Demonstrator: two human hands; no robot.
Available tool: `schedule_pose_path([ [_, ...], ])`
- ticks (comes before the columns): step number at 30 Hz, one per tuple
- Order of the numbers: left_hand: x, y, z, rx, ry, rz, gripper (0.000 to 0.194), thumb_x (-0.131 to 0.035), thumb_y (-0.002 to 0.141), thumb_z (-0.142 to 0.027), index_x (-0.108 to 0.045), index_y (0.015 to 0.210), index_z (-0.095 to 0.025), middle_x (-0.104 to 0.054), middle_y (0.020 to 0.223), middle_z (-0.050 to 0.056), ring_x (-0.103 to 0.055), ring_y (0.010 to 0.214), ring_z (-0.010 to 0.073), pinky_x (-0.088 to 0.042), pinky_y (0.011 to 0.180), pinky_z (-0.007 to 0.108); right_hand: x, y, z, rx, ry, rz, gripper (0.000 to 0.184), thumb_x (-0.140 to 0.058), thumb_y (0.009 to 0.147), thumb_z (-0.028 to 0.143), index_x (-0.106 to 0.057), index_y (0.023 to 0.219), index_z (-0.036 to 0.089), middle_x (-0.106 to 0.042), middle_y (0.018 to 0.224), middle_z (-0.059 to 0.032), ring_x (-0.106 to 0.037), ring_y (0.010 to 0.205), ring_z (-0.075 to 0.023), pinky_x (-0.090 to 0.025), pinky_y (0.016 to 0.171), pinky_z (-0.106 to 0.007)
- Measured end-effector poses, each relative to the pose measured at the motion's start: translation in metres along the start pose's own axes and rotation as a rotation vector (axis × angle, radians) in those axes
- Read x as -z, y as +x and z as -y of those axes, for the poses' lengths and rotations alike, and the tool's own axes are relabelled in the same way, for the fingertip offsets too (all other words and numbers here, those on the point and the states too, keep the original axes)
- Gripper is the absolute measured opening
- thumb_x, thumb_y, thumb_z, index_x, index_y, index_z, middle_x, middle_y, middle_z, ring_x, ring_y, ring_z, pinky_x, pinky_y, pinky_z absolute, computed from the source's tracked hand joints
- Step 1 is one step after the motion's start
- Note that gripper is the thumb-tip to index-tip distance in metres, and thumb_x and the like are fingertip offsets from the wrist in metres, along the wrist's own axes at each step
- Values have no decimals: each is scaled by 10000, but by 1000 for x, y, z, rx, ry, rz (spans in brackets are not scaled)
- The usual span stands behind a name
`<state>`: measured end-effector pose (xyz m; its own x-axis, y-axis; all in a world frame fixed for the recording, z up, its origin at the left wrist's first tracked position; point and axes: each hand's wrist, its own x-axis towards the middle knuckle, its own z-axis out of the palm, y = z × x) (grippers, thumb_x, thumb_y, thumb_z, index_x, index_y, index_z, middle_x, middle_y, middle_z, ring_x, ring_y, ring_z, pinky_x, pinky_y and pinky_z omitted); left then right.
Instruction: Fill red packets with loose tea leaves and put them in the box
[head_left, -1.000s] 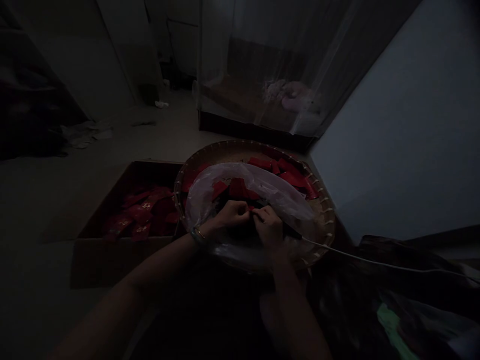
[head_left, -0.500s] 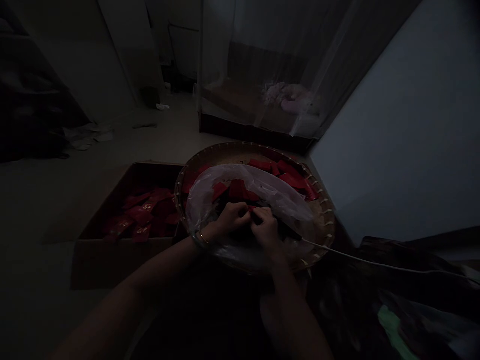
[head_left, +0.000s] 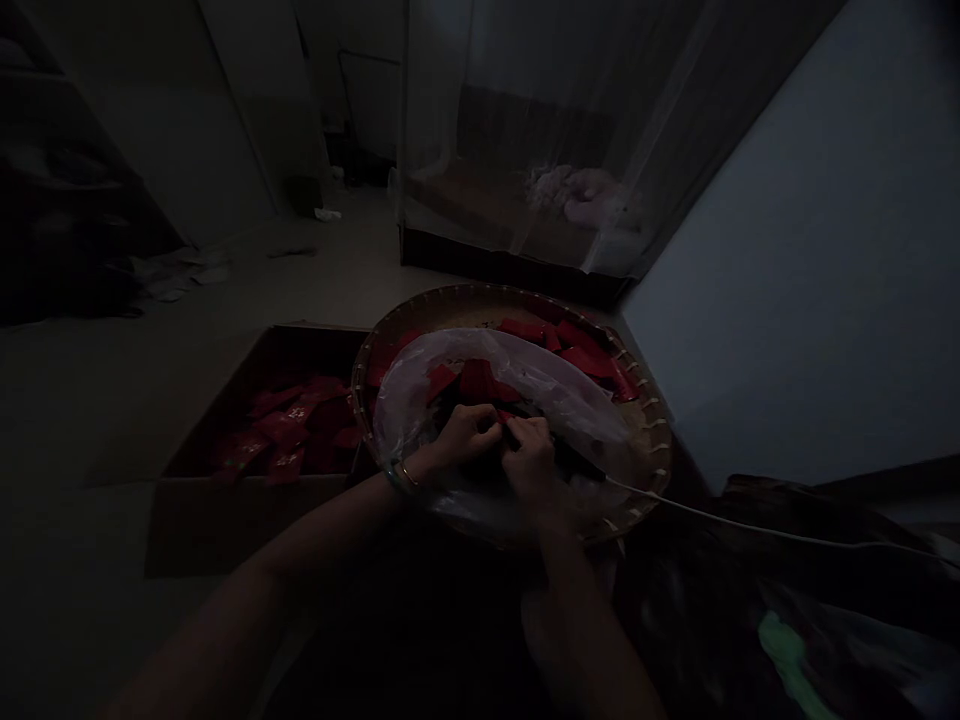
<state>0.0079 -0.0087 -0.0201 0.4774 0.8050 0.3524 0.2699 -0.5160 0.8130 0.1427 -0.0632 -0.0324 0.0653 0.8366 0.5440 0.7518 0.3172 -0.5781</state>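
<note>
1. Both grips are closed: left hand (head_left: 472, 432) and right hand (head_left: 529, 447) pinch a small red piece (head_left: 504, 414) between them, over the tray (head_left: 661, 445).
2. Mid-work, I'd judge: one piece in hand, packets (head_left: 585, 357) lying round the plastic (head_left: 551, 375), more heaped in the box (head_left: 247, 525); which ones are finished, I can't tell.
3. Edges: tray rim all round, box close on the left, cord (head_left: 720, 514) crossing the rim rightward.
4. Floor (head_left: 322, 280) stretches beyond; wall (head_left: 810, 260) bounds the right.

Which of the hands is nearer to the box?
Left. The left hand is over the basket, right of the box; the right hand is also over the basket, but farther right.
</note>
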Motion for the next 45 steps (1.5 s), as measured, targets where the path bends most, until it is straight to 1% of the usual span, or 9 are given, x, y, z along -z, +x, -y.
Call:
schedule_pose_path([
  [3,-2,-1,1,-42,40,22,105,-520,735,-198,-571,666,-138,-521,581,-32,-426,535,77,-315,550,197,-2,-1,-1,-27,-39,-12,200,-498,746,118,-677,742,207,-644,730,-95,-524,781,-253,-463,747,-417],
  [7,-2,0,3,-28,31,-8,93,-522,730,-185,-582,672,-145,-522,569,-38,-414,525,74,-320,544,190,-2,0,0,-12,30,-121,200,-523,785,187,-701,863,235,-689,929,-97,-540,906,-263,-466,841,-456],
  [11,1,1,2,2,-1,-34,108,-503,737,-179,-583,676,-141,-545,599,-26,-442,553,84,-337,561,193,0,1,-1,49,85,-68,228,-504,816,202,-693,934,253,-689,966,-79,-558,985,-255,-455,905,-463],
  [17,-1,0,2,-9,-5,33,115,-494,721,-187,-536,625,-139,-483,555,-39,-400,525,76,-294,517,191,2,3,-1,-50,80,133,155,-488,760,191,-578,637,221,-614,702,-58,-570,701,-202,-472,689,-332],
  [25,8,-6,-10,-99,-55,115,157,-517,780,-283,-556,685,-163,-514,591,-20,-432,542,92,-358,556,209,8,3,5,-255,228,130,130,-526,765,287,-626,802,212,-633,684,-13,-556,655,-183,-432,619,-279],
  [31,16,6,-4,52,-75,-474,250,-542,812,-291,-566,1032,-174,-593,1092,105,-524,1024,206,-403,910,324,8,9,-5,-504,530,4,295,-585,733,469,-659,780,187,-649,672,-2,-575,616,-166,-488,632,-308],
  [36,9,17,17,178,-200,-253,248,-482,860,-346,-607,945,-149,-640,905,40,-557,804,149,-433,752,244,9,10,1,-636,888,37,376,-730,609,451,-668,874,192,-699,855,-36,-632,752,-196,-551,694,-371],
  [40,6,14,19,149,-192,-138,315,-440,885,-391,-620,855,-134,-636,808,29,-535,700,134,-431,657,232,17,10,7,-706,1096,96,366,-701,681,463,-643,957,229,-686,1044,-45,-620,977,-237,-572,738,-412],
  [45,22,11,3,-134,26,-199,449,-451,893,-316,-442,1312,-154,-503,1329,124,-473,1190,219,-361,1002,351,17,12,3,-683,1162,111,394,-617,760,513,-637,1019,217,-683,1095,-59,-606,1054,-247,-515,882,-445],
])
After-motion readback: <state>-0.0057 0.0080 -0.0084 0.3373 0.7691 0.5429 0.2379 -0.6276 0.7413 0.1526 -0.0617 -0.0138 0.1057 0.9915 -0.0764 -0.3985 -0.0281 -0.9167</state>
